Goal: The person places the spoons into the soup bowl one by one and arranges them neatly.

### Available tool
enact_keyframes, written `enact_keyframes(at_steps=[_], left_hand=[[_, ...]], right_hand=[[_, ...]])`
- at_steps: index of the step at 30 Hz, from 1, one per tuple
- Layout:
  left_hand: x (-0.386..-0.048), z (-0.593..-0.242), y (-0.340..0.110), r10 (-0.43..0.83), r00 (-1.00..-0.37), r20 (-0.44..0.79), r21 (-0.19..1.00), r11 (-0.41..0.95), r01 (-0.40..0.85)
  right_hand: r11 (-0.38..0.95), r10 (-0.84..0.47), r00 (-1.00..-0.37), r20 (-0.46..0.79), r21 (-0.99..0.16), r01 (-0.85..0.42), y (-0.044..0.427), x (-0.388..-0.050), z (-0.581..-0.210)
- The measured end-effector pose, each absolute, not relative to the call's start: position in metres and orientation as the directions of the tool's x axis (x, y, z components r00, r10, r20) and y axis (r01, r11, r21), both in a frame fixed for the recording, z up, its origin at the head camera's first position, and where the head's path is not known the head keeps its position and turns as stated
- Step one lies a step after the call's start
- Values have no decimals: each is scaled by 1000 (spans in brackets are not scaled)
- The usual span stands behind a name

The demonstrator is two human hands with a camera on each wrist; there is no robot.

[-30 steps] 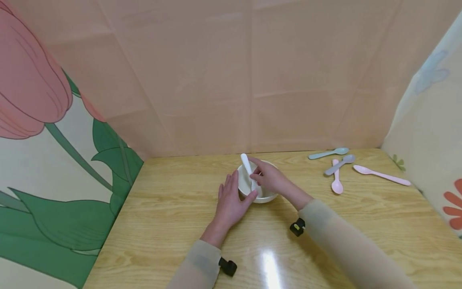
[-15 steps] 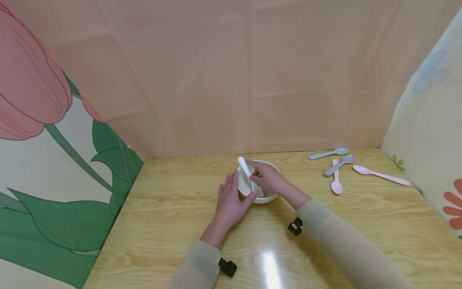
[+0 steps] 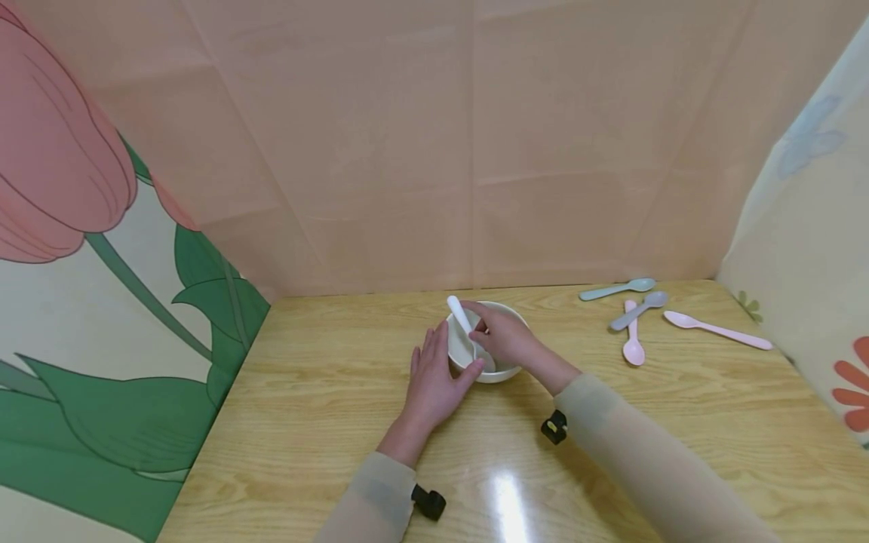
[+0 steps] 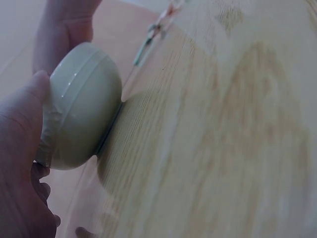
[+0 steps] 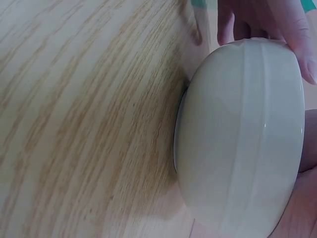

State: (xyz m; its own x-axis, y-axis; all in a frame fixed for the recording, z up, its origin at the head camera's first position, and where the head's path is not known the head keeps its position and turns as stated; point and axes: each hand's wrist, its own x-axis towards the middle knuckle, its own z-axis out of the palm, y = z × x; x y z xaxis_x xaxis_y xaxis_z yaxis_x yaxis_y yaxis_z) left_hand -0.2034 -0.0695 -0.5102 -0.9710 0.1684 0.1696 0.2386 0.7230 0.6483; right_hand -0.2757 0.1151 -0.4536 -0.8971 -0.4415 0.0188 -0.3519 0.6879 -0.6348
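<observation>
Looking down through the head camera, I have a glossy wood-grain tabletop (image 3: 319, 362) — glare streaking its near part — backed by a creased peach cloth (image 3: 380, 151), with a tulip-printed panel (image 3: 61, 151) left and a pale floral panel (image 3: 815, 256) right. Toward the back, a white bowl (image 3: 501, 376) stands upright; the left hand (image 3: 436, 383) grips its side, while the right hand (image 3: 508, 337) pinches a white spoon (image 3: 459, 312) dipping into it. Off right, a grey spoon (image 3: 638, 311) crosses a pink spoon (image 3: 634, 351).

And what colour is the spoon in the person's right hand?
The spoon is white; its handle shows best in the head view.
</observation>
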Motion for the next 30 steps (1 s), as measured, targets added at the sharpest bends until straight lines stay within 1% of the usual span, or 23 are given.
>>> enact_keyframes(at_steps=[13, 21, 30], left_hand=[[-203, -510, -70, 168, -970, 179, 656, 714, 244], [-202, -509, -70, 165, -971, 175, 652, 719, 240], [-201, -507, -69, 163, -972, 171, 660, 714, 236]], right_hand=[[692, -423, -906, 30, -634, -344, 115, -273, -452], [689, -368, -930, -12, -675, -264, 118, -272, -447], [676, -343, -934, 99, -664, -319, 127, -269, -439]])
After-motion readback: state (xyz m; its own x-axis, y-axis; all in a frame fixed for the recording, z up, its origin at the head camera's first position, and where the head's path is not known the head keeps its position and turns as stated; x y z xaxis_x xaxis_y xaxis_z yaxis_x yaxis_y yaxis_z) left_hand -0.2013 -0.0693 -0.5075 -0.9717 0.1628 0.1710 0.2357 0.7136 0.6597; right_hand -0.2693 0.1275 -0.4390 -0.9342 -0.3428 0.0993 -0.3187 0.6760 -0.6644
